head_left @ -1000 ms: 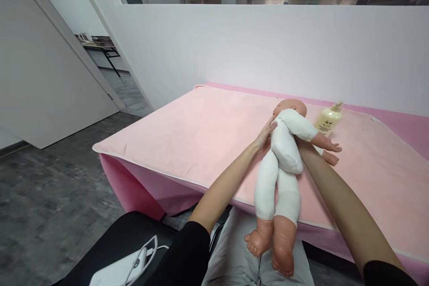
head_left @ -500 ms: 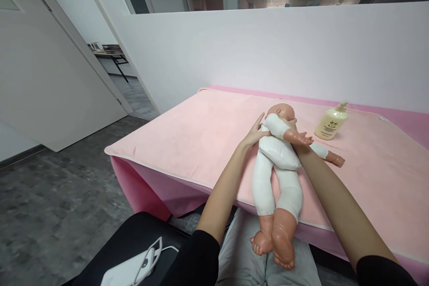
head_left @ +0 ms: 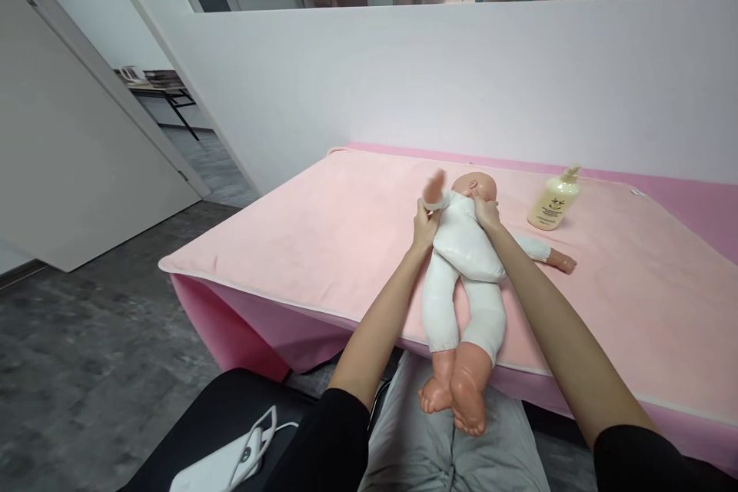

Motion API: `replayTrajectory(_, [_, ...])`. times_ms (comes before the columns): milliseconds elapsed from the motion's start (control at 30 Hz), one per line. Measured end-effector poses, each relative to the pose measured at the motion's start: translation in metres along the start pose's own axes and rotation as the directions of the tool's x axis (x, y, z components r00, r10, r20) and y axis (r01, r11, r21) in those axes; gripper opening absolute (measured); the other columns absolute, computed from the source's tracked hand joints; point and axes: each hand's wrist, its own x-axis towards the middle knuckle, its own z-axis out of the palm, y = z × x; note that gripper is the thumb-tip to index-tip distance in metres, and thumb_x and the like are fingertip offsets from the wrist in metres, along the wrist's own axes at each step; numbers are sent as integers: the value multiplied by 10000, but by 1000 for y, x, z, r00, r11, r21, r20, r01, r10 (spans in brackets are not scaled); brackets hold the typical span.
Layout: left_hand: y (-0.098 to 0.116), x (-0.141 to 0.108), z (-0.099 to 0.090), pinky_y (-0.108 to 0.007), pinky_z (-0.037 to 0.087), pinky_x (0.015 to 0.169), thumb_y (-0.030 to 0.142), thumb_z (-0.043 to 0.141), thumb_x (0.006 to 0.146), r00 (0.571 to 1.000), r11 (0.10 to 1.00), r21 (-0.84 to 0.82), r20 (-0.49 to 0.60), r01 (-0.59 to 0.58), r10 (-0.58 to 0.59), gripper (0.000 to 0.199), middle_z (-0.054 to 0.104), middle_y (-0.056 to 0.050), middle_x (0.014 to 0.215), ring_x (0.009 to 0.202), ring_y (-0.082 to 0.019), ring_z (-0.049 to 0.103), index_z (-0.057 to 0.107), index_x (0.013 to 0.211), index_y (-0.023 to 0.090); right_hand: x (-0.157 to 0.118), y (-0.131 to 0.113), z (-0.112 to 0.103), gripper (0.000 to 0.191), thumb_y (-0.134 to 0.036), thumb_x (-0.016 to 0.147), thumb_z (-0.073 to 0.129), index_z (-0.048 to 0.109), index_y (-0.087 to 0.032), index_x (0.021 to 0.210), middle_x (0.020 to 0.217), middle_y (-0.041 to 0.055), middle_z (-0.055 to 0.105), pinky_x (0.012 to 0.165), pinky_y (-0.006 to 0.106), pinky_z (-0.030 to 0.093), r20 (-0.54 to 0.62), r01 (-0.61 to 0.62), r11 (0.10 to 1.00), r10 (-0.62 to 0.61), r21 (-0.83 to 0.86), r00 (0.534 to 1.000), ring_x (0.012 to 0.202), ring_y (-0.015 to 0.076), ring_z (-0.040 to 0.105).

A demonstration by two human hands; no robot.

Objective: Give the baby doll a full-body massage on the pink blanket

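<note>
A baby doll (head_left: 467,246) with a white cloth body and tan plastic head, hands and feet lies on its back on a pink blanket (head_left: 300,238). Its lower legs hang past the near edge, over my lap. My left hand (head_left: 425,227) is closed on the doll's arm at the left, whose blurred plastic hand sticks up above my fingers. At the doll's neck and shoulder, my right hand (head_left: 487,211) keeps hold, its fingertips partly hidden near the chin. The doll's other arm stretches out to the right beyond my forearm.
A pale yellow pump bottle (head_left: 553,200) stands on the blanket to the right of the doll. On a black seat (head_left: 231,407) at lower left lies a white device (head_left: 222,461) with a cable. A white wall (head_left: 507,84) rises behind the table; a door (head_left: 81,138) is at left.
The doll's arm that lay across its chest is now swung out to the left and up, with my left hand on it. My right hand stays by the neck. The view has shifted slightly.
</note>
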Motion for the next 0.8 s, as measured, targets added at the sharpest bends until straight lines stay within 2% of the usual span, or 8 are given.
replayTrajectory(100, [-1,3,0,-294,424,850,315,444,857,989,992,10,-71,129,-128,225,629,-112,1047,1023,-208,567,505,995,149,-10,-2,-2,822,-554,818,365,231,76,1328,1322,282,402,1005,386,334,-6,-49,998,49,51,999,1240,322,400])
replayTrajectory(200, [-3,6,-2,-307,438,780,301,403,876,982,981,56,-34,187,-185,210,648,-114,889,899,-216,595,531,827,143,-21,1,-3,692,-514,840,328,331,13,1289,1281,262,456,972,419,351,-45,47,999,-47,-17,998,1191,334,448])
replayTrajectory(333, [-5,7,-4,-310,432,733,250,379,874,985,977,125,-36,171,-168,208,644,-116,841,824,-215,596,540,796,144,-34,15,-9,571,-496,859,270,476,-61,1166,1166,230,550,910,444,382,-23,181,966,-189,-186,982,1083,336,524])
replayTrajectory(500, [-3,5,-7,-283,423,696,219,375,867,973,928,294,-27,227,-229,222,661,-134,865,804,-207,606,564,786,136,-44,40,-21,468,-431,874,273,562,-110,1053,1020,163,631,927,448,342,0,407,848,-432,-339,902,961,287,566])
replayTrajectory(567, [-3,5,-9,-267,420,674,217,379,867,968,881,413,-9,231,-250,227,668,-131,873,790,-196,611,578,799,131,-44,50,-26,405,-374,864,307,591,-120,999,972,139,645,949,445,314,-51,451,820,-498,-352,866,936,263,560])
replayTrajectory(700, [-4,6,-11,-270,415,648,201,390,862,957,799,558,28,225,-289,245,672,-158,867,775,-203,615,602,794,100,-45,60,-33,328,-233,822,332,619,-119,935,968,136,640,876,380,363,-180,511,788,-589,-344,788,929,242,538])
replayTrajectory(767, [-5,7,-11,-276,417,651,197,402,857,952,781,586,53,215,-302,246,669,-174,874,784,-211,615,611,801,81,-47,57,-38,335,-216,824,321,624,-130,938,954,130,642,825,355,382,-187,497,782,-589,-377,786,910,237,547])
replayTrajectory(800, [-5,7,-11,-276,419,656,193,406,855,950,772,603,69,204,-304,245,668,-176,881,792,-211,615,615,812,74,-49,55,-42,345,-226,834,314,624,-137,956,927,127,647,802,349,388,-174,457,790,-559,-409,811,891,237,559])
